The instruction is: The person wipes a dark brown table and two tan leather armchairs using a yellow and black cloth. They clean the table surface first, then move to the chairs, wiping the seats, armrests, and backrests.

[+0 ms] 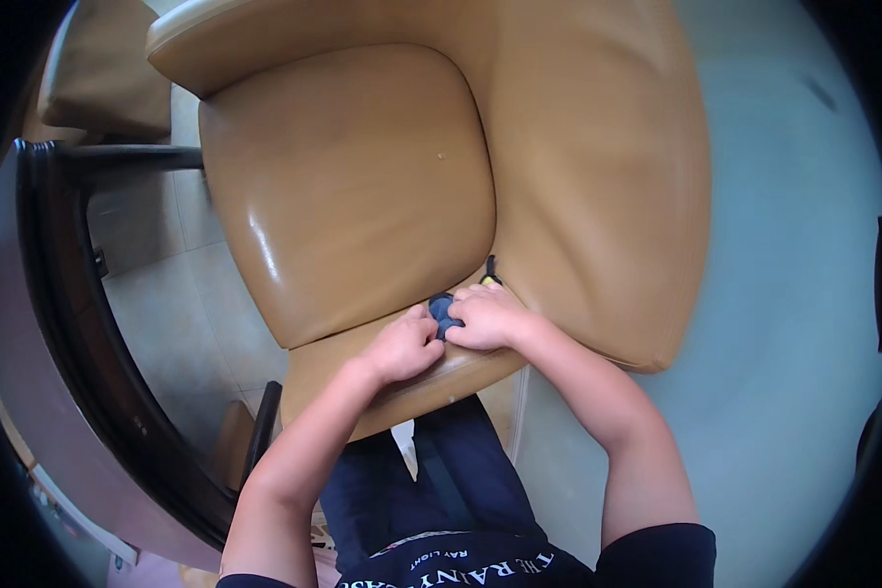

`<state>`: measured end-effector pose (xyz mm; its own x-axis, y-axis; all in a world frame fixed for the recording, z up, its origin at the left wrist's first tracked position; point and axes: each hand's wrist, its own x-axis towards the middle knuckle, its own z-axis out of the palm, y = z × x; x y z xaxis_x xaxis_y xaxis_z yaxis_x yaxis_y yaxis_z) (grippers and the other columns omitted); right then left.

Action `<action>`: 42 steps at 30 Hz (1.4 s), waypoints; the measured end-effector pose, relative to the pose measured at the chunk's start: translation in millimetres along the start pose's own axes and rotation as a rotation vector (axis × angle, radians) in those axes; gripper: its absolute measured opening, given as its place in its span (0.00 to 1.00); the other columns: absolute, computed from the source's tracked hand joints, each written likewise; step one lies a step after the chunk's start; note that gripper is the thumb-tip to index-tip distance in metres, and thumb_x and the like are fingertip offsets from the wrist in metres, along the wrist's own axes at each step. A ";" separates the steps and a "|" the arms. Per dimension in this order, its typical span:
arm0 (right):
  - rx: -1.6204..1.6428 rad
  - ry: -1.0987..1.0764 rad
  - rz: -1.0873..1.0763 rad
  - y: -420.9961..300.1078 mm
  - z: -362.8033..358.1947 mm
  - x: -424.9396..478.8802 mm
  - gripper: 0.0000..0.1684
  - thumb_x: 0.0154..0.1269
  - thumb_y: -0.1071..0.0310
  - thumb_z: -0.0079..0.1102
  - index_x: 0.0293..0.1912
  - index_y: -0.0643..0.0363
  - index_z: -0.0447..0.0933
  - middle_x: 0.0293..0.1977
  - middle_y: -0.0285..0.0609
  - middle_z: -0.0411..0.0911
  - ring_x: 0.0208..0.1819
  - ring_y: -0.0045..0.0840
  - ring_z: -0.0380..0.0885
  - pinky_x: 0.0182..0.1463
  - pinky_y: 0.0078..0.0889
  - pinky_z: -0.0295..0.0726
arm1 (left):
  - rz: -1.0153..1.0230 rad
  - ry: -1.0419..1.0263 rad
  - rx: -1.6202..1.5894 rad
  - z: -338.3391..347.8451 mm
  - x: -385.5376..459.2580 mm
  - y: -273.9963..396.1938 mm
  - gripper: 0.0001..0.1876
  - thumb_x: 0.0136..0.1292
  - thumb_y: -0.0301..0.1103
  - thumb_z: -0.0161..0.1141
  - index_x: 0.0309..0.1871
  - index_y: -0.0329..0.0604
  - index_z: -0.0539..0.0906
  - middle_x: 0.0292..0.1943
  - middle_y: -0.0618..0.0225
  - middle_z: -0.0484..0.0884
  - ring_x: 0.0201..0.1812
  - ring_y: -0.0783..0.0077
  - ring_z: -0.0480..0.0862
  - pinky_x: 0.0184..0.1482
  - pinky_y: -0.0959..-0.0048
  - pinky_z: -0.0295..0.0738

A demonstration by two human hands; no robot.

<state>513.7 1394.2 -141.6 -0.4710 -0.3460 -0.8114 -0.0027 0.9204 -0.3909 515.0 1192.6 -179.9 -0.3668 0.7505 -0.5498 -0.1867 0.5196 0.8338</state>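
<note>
A small dark blue item, apparently fabric with a dark edge (445,316), lies on the near armrest (316,378) of a tan leather chair. My left hand (406,347) pinches its left edge with curled fingers. From the other side, my right hand (489,316) grips the same item and hides much of it. Just beyond the right fingers, a black loop (491,263) and a bit of yellow (489,280) show in the corner by the backrest. Whether these belong to the blue item I cannot tell.
The chair's seat cushion (353,184) spreads beyond my hands, with its backrest (595,169) to the right. A dark wooden table edge (62,294) curves along the left. Another tan chair (110,73) stands at upper left. A white pointed piece (406,448) hangs below the armrest.
</note>
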 end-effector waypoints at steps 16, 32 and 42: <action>-0.942 0.893 0.098 31.5 -155.9 -153.7 0.12 0.56 0.64 0.61 0.41 0.56 0.78 0.52 0.41 0.75 0.55 0.34 0.71 0.55 0.40 0.68 | 0.523 0.436 -0.371 47.2 113.2 173.5 0.26 0.79 0.41 0.49 0.75 0.38 0.66 0.76 0.40 0.60 0.78 0.45 0.59 0.77 0.60 0.56; -0.611 0.846 0.066 36.4 -148.6 -168.5 0.13 0.60 0.64 0.66 0.44 0.59 0.84 0.61 0.41 0.76 0.66 0.33 0.69 0.77 0.62 0.54 | 0.436 0.561 -0.441 68.7 118.7 197.4 0.35 0.79 0.45 0.48 0.77 0.26 0.54 0.76 0.26 0.49 0.79 0.31 0.49 0.79 0.51 0.48; -0.023 1.015 -0.185 54.2 -169.2 -182.4 0.23 0.66 0.72 0.58 0.61 0.63 0.75 0.71 0.51 0.67 0.75 0.49 0.61 0.77 0.57 0.57 | 0.528 0.578 -0.371 49.0 117.8 205.0 0.41 0.75 0.46 0.53 0.80 0.32 0.49 0.81 0.37 0.42 0.81 0.33 0.41 0.79 0.48 0.41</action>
<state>450.3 1537.9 58.7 -0.9844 -0.1756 0.0131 -0.1622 0.8753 -0.4555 478.2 1407.5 -76.3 -0.8765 0.4780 -0.0577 -0.1095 -0.0813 0.9907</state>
